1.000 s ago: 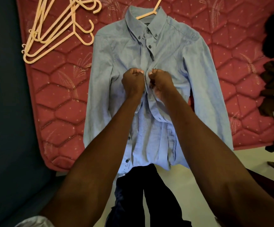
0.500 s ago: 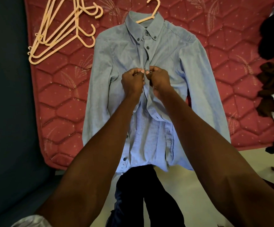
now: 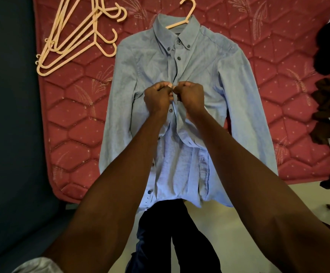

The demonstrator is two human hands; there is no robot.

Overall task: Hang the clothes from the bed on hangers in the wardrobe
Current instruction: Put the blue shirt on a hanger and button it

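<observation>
Blue shirt [image 3: 215,79] on hanger [image 3: 186,15], no legible label; left hand [image 3: 157,98] and right hand [image 3: 189,96] pinching its placket.

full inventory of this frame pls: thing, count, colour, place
shirt: 1, light blue, flat on the mattress, centre, top buttons done, lower front open
hanger in shirt: 1, cream, hook sticks out of the collar
spare hangers: a loose pile, count unclear, cream, on the mattress upper left
mattress: 1, red quilted, under everything
dark clothes pile: black, brown and some white, right edge of the mattress
floor: pale, below the mattress
left hand: pinches the shirt's left front edge
right hand: pinches the right front edge, knuckles close to the left hand
legs: dark trousers, bottom centre
</observation>
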